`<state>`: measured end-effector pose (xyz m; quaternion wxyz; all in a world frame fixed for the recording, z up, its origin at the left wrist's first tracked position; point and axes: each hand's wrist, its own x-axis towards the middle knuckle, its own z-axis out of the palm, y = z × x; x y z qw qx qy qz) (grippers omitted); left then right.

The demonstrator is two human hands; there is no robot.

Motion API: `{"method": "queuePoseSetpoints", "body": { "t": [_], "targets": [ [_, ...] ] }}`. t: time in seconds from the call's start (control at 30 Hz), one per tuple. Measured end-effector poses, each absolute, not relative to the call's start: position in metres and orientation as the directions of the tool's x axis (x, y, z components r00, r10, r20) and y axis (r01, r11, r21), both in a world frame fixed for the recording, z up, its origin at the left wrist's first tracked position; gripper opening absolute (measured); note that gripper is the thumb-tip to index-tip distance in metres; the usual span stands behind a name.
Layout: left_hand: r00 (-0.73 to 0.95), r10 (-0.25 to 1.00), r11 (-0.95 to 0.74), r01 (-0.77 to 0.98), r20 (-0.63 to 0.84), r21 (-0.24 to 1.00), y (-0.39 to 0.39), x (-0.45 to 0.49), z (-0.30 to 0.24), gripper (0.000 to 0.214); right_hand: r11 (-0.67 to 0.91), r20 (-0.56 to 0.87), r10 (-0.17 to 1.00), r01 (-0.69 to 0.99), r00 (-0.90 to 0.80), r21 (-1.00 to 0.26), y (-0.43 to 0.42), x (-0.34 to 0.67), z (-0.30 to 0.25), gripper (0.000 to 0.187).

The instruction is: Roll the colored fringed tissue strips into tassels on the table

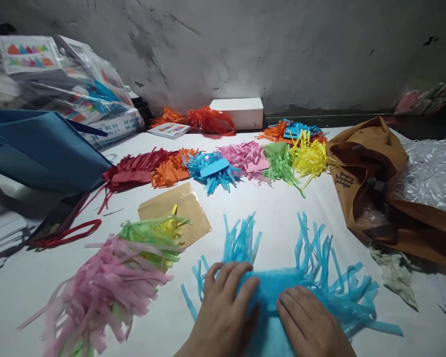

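A light blue sheet of fringed tissue paper (278, 285) lies on the white table (275, 218) right in front of me, its cut strips fanning out to the far side and to the right. My left hand (223, 310) lies flat on its left part, fingers stretched forward and close together. Pressing down on the sheet's right part, my right hand (312, 325) also has its fingers extended. Neither hand grips anything. Just left of my left hand sits a pink fringed bundle (104, 292) with a green and yellow fringed bundle (154, 235) behind it.
A row of fringed paper stacks crosses the table's middle: red (134, 168), orange (171, 171), blue (213, 171), pink (247, 156), green (280, 163), yellow (308, 156). A brown cloth bag (371, 168) lies right, a blue bag (37, 148) left, a white box (238, 111) by the wall.
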<state>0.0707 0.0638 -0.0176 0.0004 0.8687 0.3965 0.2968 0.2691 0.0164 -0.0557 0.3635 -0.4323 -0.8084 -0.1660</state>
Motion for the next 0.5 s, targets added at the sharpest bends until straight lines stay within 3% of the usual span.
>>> {"method": "queuePoseSetpoints", "body": {
  "t": [0.07,0.13,0.3,0.5],
  "targets": [
    [0.592,0.579,-0.786,0.589,0.56,0.19,0.059,0.069,-0.02,0.008,0.595,0.719,0.569,0.803,-0.399,-0.025,0.015,0.27,-0.05,0.032],
    [0.63,0.52,-0.83,0.532,0.577,0.168,0.055,0.067,-0.025,0.021,0.614,0.742,0.539,0.789,-0.399,-0.021,0.012,0.27,-0.049,0.032],
    [0.682,0.54,-0.831,0.524,0.493,0.184,0.049,0.057,-0.034,0.039,0.59,0.646,0.647,0.803,-0.405,-0.088,0.004,0.274,-0.06,0.039],
    [0.695,0.626,-0.779,0.557,0.353,0.287,0.056,0.05,-0.031,0.026,0.47,0.555,0.79,0.838,-0.259,-0.278,-0.002,0.276,-0.059,0.037]
  ]
}}
